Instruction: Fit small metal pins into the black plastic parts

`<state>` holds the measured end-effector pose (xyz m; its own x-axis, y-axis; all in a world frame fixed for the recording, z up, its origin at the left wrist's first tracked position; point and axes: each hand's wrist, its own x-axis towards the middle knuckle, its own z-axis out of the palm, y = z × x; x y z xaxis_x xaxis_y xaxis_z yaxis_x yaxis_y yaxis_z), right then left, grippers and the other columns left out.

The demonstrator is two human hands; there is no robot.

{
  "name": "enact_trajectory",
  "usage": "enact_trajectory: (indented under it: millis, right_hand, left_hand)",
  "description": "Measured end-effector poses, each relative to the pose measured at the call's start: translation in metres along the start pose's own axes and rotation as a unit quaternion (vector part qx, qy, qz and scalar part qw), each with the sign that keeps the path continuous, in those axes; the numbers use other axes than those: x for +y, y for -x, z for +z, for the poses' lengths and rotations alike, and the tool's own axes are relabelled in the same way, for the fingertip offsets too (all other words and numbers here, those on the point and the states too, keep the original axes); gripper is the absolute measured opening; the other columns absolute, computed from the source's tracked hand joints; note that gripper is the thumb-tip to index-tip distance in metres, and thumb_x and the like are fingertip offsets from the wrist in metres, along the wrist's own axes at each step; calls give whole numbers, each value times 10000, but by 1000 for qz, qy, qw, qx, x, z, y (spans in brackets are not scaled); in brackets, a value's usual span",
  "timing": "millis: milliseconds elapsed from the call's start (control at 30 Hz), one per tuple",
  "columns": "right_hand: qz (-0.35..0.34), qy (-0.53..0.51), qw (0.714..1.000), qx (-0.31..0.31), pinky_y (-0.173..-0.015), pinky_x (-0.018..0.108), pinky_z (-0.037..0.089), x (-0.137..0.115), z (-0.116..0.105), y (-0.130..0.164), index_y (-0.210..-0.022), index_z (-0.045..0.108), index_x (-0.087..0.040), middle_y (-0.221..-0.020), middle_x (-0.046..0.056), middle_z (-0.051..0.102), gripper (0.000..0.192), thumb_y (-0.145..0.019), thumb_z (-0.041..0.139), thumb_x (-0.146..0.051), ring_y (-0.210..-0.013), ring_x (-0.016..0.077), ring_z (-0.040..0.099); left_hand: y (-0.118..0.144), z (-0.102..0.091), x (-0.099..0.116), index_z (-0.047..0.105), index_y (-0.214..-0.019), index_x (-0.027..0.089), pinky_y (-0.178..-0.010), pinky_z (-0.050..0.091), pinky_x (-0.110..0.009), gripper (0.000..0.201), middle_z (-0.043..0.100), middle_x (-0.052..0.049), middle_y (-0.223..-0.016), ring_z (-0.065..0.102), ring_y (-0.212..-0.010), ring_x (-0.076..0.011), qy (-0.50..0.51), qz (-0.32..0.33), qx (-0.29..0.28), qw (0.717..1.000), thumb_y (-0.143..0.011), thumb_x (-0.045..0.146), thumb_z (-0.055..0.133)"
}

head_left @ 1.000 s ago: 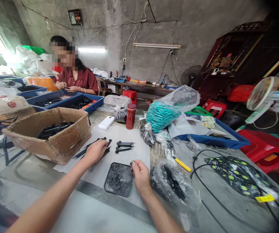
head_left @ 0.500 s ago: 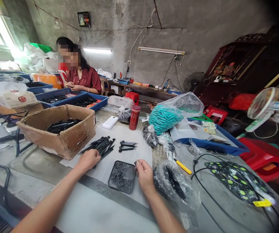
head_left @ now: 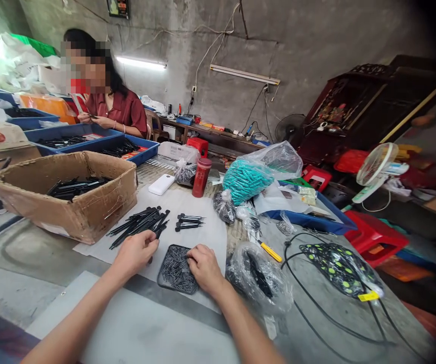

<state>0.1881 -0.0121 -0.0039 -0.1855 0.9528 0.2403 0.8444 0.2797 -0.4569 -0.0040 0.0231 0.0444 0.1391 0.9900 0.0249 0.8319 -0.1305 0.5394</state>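
right hand (head_left: 205,265) has moved over square black tray (head_left: 176,290) of grey metal pins (head_left: 176,265); grip unclear, as in left hand (head_left: 136,251).

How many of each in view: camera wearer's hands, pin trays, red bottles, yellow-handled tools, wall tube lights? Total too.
Wearer's hands: 2 (left hand, right hand)
Pin tray: 1
Red bottle: 1
Yellow-handled tool: 1
Wall tube lights: 2 (lit tube, unlit tube)
Total: 7
Black sticks not counted; they overlap too much.
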Motion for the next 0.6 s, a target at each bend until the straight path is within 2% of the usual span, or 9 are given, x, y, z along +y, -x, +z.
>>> enact_trajectory:
  millis: [200, 400, 600]
  right_hand:
    - [-34, 115, 991, -52, -696, 294, 287, -5, -1, 0, -841, 602, -205, -832, 41, 581, 152, -784, 468, -161, -838, 180, 491]
    - [-37, 155, 984, -80, -683, 316, 268, -11, -5, 0, -831, 575, -164, -849, 71, 583, 158, -775, 435, -116, -828, 197, 487]
    - [-38, 149, 985, -78, -700, 320, 286, -9, -6, 1, -834, 542, -153, -847, 79, 568, 140, -783, 414, -123, -821, 199, 485]
  left_hand:
    - [4, 21, 2, 464, -646, 191, -493, 323, -193, 157, 442, 61, -495, 436, -466, -93, 111, 52, 4, 992, -729, 312, 408]
    - [7, 25, 0, 480, -674, 183, -508, 346, -190, 180, 460, 50, -547, 422, -505, -91, 139, 103, 15, 985, -731, 342, 418]
    - [8, 28, -5, 505, -715, 180, -523, 368, -181, 191, 491, 43, -579, 443, -534, -91, 142, 148, 30, 978, -746, 349, 422]
